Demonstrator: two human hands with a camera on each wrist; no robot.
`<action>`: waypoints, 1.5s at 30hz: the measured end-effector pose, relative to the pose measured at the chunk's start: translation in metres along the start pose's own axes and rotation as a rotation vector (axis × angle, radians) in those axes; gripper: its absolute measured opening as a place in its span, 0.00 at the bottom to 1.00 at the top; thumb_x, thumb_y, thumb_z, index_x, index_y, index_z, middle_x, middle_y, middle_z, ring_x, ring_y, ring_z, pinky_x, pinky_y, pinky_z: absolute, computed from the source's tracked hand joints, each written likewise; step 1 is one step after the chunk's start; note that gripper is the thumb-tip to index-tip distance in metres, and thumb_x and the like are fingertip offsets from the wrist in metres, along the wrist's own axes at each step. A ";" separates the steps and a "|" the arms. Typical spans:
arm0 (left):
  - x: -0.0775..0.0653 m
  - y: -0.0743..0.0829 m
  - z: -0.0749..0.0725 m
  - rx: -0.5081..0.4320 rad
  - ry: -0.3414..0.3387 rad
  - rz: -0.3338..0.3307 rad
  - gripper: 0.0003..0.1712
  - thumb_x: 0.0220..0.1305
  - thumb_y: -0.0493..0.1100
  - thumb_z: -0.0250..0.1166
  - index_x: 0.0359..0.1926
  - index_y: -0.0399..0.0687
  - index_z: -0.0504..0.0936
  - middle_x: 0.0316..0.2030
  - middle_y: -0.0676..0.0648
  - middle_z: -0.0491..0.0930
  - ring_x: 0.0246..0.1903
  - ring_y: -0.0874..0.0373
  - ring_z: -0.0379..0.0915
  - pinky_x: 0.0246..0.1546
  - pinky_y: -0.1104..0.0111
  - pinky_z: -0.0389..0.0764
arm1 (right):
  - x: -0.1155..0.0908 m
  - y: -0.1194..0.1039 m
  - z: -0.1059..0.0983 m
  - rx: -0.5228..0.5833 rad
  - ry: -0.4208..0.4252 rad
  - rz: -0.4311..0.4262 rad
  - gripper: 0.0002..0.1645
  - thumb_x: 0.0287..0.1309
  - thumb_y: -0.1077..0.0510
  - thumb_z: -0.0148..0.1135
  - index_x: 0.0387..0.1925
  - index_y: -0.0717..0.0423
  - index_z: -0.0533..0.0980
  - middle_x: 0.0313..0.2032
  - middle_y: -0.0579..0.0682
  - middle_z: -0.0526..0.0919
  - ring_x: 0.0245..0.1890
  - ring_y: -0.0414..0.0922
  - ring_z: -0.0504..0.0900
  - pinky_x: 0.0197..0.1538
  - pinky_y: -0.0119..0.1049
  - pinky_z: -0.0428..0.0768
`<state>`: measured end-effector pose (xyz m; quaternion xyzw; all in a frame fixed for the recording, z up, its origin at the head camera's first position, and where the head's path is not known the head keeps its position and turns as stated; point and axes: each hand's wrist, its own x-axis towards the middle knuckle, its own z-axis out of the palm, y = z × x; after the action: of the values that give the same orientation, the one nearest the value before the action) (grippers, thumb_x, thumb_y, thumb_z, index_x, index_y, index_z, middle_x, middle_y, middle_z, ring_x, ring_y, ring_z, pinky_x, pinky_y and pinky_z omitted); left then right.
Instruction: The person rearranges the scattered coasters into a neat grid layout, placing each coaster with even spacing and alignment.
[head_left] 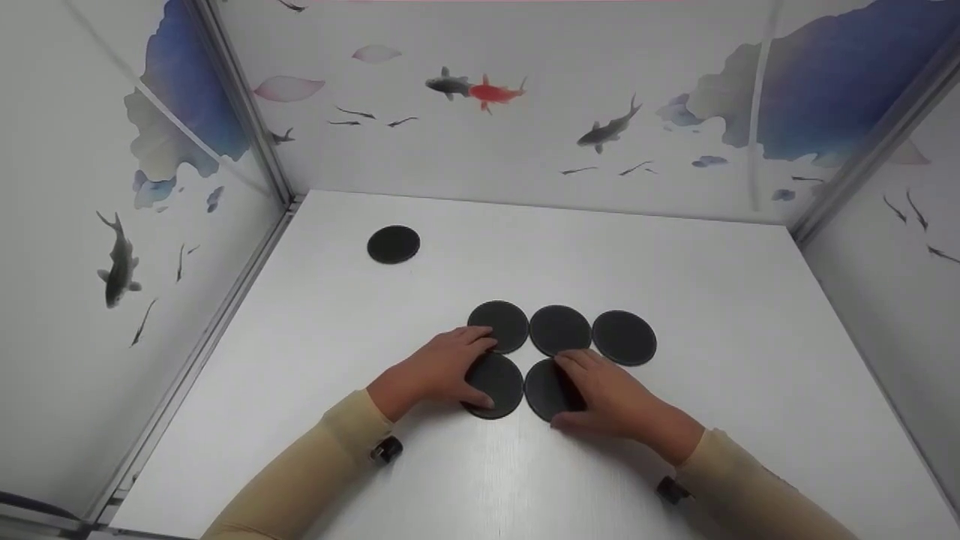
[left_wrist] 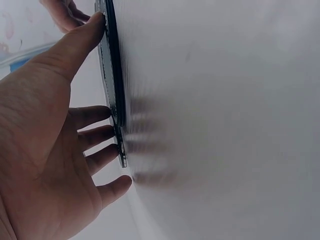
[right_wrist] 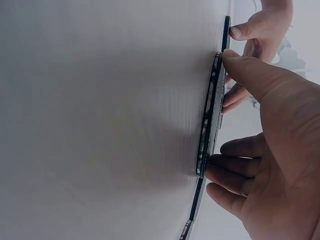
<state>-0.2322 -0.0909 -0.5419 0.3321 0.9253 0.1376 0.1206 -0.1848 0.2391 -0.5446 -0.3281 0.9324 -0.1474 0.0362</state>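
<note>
Flat black round coasters lie on the white table in the head view. My left hand (head_left: 448, 367) spans the front-left coaster (head_left: 499, 384), its thumb near the front edge and its fairly straight fingers reaching the back-left coaster (head_left: 506, 321). Beside it, my right hand (head_left: 611, 395) holds the front-right coaster (head_left: 541, 391) across its width, thumb at the near edge and bent fingers at the far side. The palm hides that coaster's right part. The back-middle coaster (head_left: 559, 328) lies just beyond the right fingertips, with the back-right coaster (head_left: 624, 337) alongside.
Another black coaster (head_left: 394, 244) lies apart toward the far left of the white table (head_left: 712, 277). Panels painted with fish enclose the left, back and right sides; the back panel (head_left: 540, 165) meets the table's far edge. Small black devices sit at both sleeve cuffs.
</note>
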 end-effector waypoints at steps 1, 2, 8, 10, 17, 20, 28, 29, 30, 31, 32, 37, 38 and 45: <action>0.000 0.000 0.000 0.000 0.002 0.000 0.60 0.63 0.72 0.78 0.85 0.47 0.66 0.85 0.44 0.59 0.84 0.45 0.54 0.81 0.49 0.62 | 0.000 0.001 0.000 0.000 0.000 0.004 0.59 0.62 0.34 0.80 0.79 0.66 0.69 0.74 0.60 0.75 0.74 0.58 0.75 0.74 0.57 0.76; 0.000 0.000 -0.001 0.001 0.003 0.001 0.60 0.63 0.72 0.78 0.85 0.47 0.67 0.85 0.44 0.59 0.84 0.45 0.54 0.81 0.49 0.62 | 0.000 0.002 0.000 0.001 0.000 0.008 0.59 0.62 0.34 0.80 0.79 0.65 0.68 0.74 0.59 0.75 0.74 0.57 0.75 0.75 0.56 0.76; 0.001 0.001 -0.001 -0.021 -0.003 -0.009 0.61 0.62 0.73 0.78 0.85 0.47 0.66 0.85 0.43 0.58 0.84 0.45 0.54 0.81 0.48 0.63 | -0.003 0.006 -0.003 0.010 0.028 -0.013 0.59 0.62 0.33 0.81 0.79 0.66 0.69 0.73 0.60 0.76 0.73 0.58 0.75 0.74 0.57 0.76; 0.001 0.000 -0.001 -0.036 0.001 -0.017 0.61 0.61 0.73 0.78 0.85 0.48 0.67 0.85 0.43 0.58 0.84 0.44 0.55 0.81 0.49 0.63 | -0.004 0.007 -0.005 0.013 0.042 -0.017 0.58 0.61 0.34 0.82 0.79 0.66 0.69 0.72 0.60 0.76 0.73 0.60 0.75 0.74 0.58 0.76; 0.001 -0.005 -0.002 -0.077 0.034 -0.032 0.58 0.63 0.72 0.78 0.83 0.47 0.69 0.84 0.41 0.60 0.81 0.42 0.60 0.80 0.48 0.66 | -0.004 0.012 -0.010 0.026 0.061 0.004 0.55 0.61 0.39 0.83 0.78 0.65 0.70 0.73 0.59 0.76 0.74 0.58 0.74 0.75 0.55 0.75; 0.000 -0.008 -0.003 -0.081 0.047 -0.034 0.56 0.65 0.71 0.76 0.83 0.46 0.69 0.83 0.40 0.62 0.81 0.42 0.61 0.79 0.48 0.67 | -0.002 0.014 -0.010 0.021 0.065 0.002 0.55 0.62 0.39 0.83 0.77 0.65 0.71 0.73 0.59 0.76 0.74 0.58 0.74 0.75 0.55 0.75; -0.003 -0.020 -0.005 -0.117 0.087 -0.025 0.52 0.69 0.68 0.74 0.81 0.44 0.70 0.80 0.39 0.66 0.78 0.40 0.65 0.79 0.47 0.67 | -0.010 0.028 -0.012 0.047 0.110 0.024 0.55 0.61 0.37 0.83 0.77 0.65 0.71 0.73 0.59 0.76 0.75 0.58 0.73 0.76 0.57 0.74; -0.004 -0.022 -0.006 -0.127 0.095 -0.023 0.51 0.69 0.68 0.75 0.81 0.43 0.71 0.80 0.38 0.67 0.78 0.40 0.65 0.79 0.47 0.67 | -0.012 0.031 -0.012 0.050 0.118 0.024 0.56 0.61 0.37 0.83 0.77 0.65 0.71 0.73 0.59 0.76 0.75 0.59 0.73 0.76 0.57 0.73; -0.006 -0.023 -0.007 -0.132 0.101 -0.024 0.51 0.69 0.67 0.75 0.80 0.43 0.71 0.79 0.38 0.68 0.78 0.40 0.65 0.79 0.47 0.67 | -0.014 0.035 -0.013 0.054 0.127 0.025 0.56 0.61 0.37 0.83 0.77 0.65 0.71 0.74 0.59 0.76 0.76 0.59 0.73 0.76 0.58 0.73; -0.007 -0.024 -0.008 -0.144 0.106 -0.024 0.50 0.70 0.67 0.75 0.80 0.42 0.72 0.79 0.38 0.68 0.78 0.40 0.65 0.78 0.47 0.67 | -0.017 0.039 -0.014 0.055 0.131 0.034 0.57 0.61 0.37 0.84 0.78 0.64 0.70 0.74 0.59 0.75 0.76 0.59 0.72 0.76 0.58 0.73; -0.008 -0.025 -0.008 -0.157 0.109 -0.026 0.49 0.70 0.66 0.75 0.79 0.42 0.72 0.79 0.38 0.68 0.78 0.39 0.65 0.78 0.46 0.67 | -0.020 0.043 -0.015 0.059 0.134 0.041 0.58 0.60 0.37 0.84 0.79 0.64 0.70 0.75 0.58 0.75 0.77 0.59 0.72 0.77 0.59 0.72; -0.009 -0.032 -0.009 -0.187 0.108 -0.036 0.46 0.71 0.66 0.74 0.78 0.44 0.74 0.78 0.39 0.69 0.78 0.40 0.65 0.78 0.47 0.67 | -0.038 0.063 -0.023 0.073 0.116 0.086 0.63 0.58 0.37 0.86 0.82 0.62 0.66 0.79 0.59 0.71 0.79 0.62 0.69 0.78 0.63 0.69; -0.009 -0.034 -0.009 -0.189 0.107 -0.037 0.46 0.71 0.66 0.73 0.78 0.44 0.74 0.78 0.39 0.70 0.78 0.40 0.65 0.78 0.47 0.67 | -0.041 0.066 -0.024 0.073 0.106 0.094 0.64 0.57 0.36 0.85 0.82 0.62 0.65 0.79 0.59 0.70 0.79 0.63 0.68 0.78 0.64 0.68; -0.013 -0.042 -0.015 -0.199 0.123 -0.055 0.46 0.72 0.65 0.73 0.78 0.43 0.74 0.78 0.39 0.70 0.79 0.40 0.64 0.79 0.46 0.65 | -0.060 0.084 -0.037 0.079 0.014 0.148 0.73 0.50 0.26 0.84 0.84 0.62 0.63 0.84 0.59 0.62 0.82 0.66 0.61 0.79 0.69 0.63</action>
<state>-0.2517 -0.1328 -0.5401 0.2839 0.9215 0.2455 0.0997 -0.1945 0.3483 -0.5365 -0.2557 0.9477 -0.1835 0.0533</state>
